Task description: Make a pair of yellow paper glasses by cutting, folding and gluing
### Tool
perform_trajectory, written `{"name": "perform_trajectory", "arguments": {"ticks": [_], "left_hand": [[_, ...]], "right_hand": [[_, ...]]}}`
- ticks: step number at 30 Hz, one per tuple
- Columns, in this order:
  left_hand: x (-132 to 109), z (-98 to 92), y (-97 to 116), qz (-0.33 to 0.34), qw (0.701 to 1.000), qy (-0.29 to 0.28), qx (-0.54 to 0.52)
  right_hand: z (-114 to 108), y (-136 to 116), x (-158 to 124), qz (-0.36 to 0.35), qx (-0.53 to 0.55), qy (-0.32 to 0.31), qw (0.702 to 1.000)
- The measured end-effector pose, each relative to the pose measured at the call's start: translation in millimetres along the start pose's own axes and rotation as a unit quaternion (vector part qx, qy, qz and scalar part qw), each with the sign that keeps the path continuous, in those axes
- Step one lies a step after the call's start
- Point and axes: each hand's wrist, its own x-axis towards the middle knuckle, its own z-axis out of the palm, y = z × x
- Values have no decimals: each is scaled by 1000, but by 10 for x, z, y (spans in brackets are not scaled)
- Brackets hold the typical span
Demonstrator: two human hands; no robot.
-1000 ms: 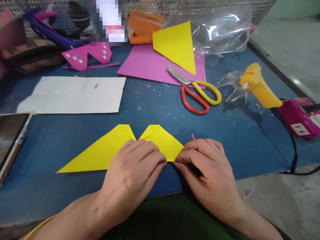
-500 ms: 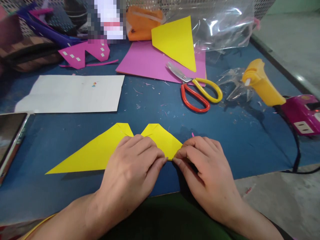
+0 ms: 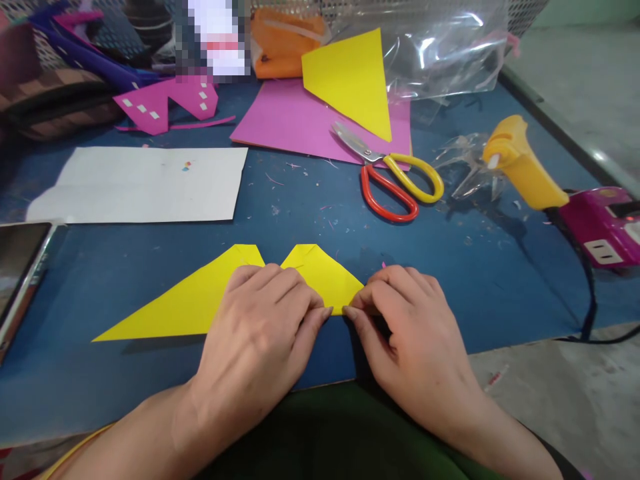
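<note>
Creasing step: left hand [image 3: 260,327] lies flat, fingers spread, pressing folded yellow paper [image 3: 190,310] at 6 o'clock on blue table [image 3: 475,280]. Right hand [image 3: 415,333] pinches its right tip. Next likely needs aligned edges and firm pressure.

The blue table [image 3: 450,280] carries a folded yellow paper [image 3: 190,310] at six o'clock, a phone [image 3: 20,267] at nine and a white sheet [image 3: 140,185] at ten. A pink sheet [image 3: 290,127] lies at twelve, scissors [image 3: 390,180] at one and a glue gun [image 3: 523,170] at two.
</note>
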Motion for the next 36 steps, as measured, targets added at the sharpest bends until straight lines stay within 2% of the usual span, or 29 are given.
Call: {"name": "perform_trajectory", "arguments": {"ticks": [17,23,26,31,36], "left_hand": [[-1,-4,-52,-19,1000,-15,2],[-6,-12,-50,-7,1000,-16,24],[-27,-41,-72,3,1000,-23,11],[-164,-141,-183,29,1000,-11,-3],[-384,-244,-350,54,996,31,56]], "right_hand": [[-2,-9,11,-12,-39,-27,999],[6,-166,-17,-69,-89,-27,993],[67,-228,8,-67,-91,-32,993],[127,-215,38,-50,-73,-27,996],[86,-216,21,-43,-68,-28,996]]}}
